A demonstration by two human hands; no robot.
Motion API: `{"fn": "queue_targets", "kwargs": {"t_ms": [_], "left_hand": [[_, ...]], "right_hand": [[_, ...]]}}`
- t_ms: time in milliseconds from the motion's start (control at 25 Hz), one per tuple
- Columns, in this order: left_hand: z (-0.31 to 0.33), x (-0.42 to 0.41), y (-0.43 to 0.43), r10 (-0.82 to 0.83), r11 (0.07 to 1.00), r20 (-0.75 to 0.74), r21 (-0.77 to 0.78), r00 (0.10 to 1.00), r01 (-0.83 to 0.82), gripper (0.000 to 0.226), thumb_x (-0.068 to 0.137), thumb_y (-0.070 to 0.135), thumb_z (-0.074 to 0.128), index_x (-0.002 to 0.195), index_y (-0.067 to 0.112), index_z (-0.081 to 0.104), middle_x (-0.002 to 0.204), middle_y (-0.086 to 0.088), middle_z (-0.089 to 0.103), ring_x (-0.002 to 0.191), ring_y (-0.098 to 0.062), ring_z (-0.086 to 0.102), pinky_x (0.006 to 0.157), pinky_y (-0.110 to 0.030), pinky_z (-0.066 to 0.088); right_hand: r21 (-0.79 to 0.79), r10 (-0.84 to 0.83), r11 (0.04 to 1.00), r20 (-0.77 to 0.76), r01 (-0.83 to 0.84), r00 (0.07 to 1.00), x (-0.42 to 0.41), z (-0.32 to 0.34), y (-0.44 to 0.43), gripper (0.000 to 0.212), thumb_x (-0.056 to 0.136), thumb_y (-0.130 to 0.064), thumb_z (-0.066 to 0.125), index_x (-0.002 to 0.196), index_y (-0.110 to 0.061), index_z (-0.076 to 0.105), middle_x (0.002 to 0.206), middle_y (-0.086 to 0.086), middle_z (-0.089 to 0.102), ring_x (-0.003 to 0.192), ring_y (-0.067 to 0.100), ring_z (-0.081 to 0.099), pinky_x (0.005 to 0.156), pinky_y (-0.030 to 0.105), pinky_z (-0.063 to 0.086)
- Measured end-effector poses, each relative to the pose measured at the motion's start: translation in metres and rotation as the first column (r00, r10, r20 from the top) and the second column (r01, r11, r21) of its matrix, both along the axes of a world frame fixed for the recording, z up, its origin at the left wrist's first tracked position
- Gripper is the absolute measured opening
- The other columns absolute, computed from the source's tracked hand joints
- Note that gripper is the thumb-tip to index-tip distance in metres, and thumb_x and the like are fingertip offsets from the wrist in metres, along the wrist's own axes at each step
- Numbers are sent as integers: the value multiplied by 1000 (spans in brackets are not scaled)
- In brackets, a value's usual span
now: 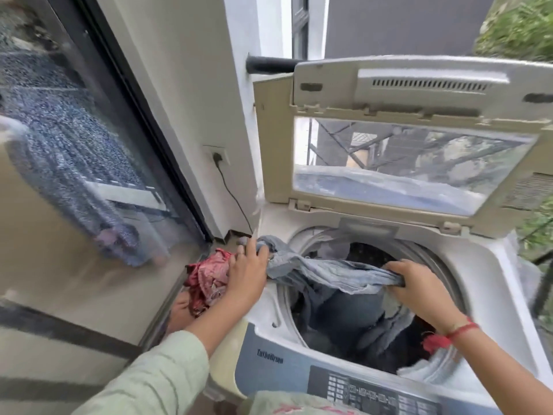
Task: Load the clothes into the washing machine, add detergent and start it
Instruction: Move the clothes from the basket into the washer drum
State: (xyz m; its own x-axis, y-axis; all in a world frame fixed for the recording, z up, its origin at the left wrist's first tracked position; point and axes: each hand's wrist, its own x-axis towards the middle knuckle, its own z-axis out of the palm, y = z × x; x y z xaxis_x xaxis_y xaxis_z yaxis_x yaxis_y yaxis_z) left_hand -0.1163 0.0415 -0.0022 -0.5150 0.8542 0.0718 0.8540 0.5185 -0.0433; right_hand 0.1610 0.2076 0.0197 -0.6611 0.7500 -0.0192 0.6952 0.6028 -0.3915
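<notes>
"TurboDrum" is printed on the washing machine's control panel (302,366).

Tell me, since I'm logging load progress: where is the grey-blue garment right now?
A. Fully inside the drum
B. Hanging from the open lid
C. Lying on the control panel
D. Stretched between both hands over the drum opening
D: the left hand and right hand each grip an end of the grey-blue garment, which spans the drum opening.

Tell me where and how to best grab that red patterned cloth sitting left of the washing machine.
Grip the red patterned cloth at its bunched top, probably coming from above and slightly from the right. It is crumpled in a heap in the gap between the glass door and the washing machine, so its sides are hemmed in. The left hand is already over it, though holding the grey garment.
</notes>
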Motion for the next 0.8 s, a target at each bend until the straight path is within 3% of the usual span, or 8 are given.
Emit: {"fn": "queue_targets", "kwargs": {"t_ms": [80,240,320,400,520,640,720,800], "left_hand": [[17,16,10,-98,992,-72,68,993,103,26,76,6,35,93,11,55,98,-16,55,83,-33,54,66,-40,46],[66,59,70,-328,899,188,362,926,245,29,72,-2,43,99,7,50,100,-12,44,92,-31,42,79,-38,39],[79,67,100,-420,869,283,398,862,293,35,76,-2,45,110,8,49,103,-7,38,101,-29,39,86,-33,34],[71,59,122,-374,927,381,179,845,330,50,85,6,44,134,15,42,124,-11,37,120,-30,34,100,-39,30],[45,29,144,-245,900,484,-210,840,383,52,95,15,39,145,28,30,155,-9,15,142,-29,16,114,-46,15],[44,2,159,-254,884,666,-134,701,447,49,95,6,37,140,24,38,152,-7,30,137,-24,31,115,-39,24],[60,-2,167,-226,936,746,-11,627,351,40,97,12,39,134,23,46,145,-6,42,123,-22,46,105,-37,36],[70,10,170,-186,982,781,168,597,86,46,95,2,34,139,15,43,140,-11,46,108,-23,52,90,-30,40]], "right_hand": [[46,-97,994,-94,102,991,14,23,9,32,64,-5,67,93,-19,71,87,3,67,87,30,65,68,34,47],[99,-353,902,-389,420,851,57,75,25,29,71,-2,64,97,-11,71,82,13,67,80,29,62,68,26,35],[101,-390,867,-470,488,792,78,92,30,28,72,1,64,98,-8,70,83,13,66,78,22,57,70,26,34],[62,-391,897,-349,438,851,92,92,34,27,74,4,63,96,-10,69,82,9,64,80,18,55,69,26,34],[-176,-53,982,126,75,991,97,74,36,14,78,-7,68,91,-11,66,81,3,62,80,17,56,64,28,34],[-305,117,952,416,17,902,80,51,56,19,83,-23,68,93,-8,64,82,7,61,78,20,54,64,30,35],[-155,-28,984,369,91,929,60,47,80,19,82,-21,65,97,-9,65,89,12,66,84,24,59,68,30,40],[-12,-206,978,76,207,976,41,48,91,30,76,-6,60,105,-13,67,101,14,68,97,30,62,76,32,45]]}}
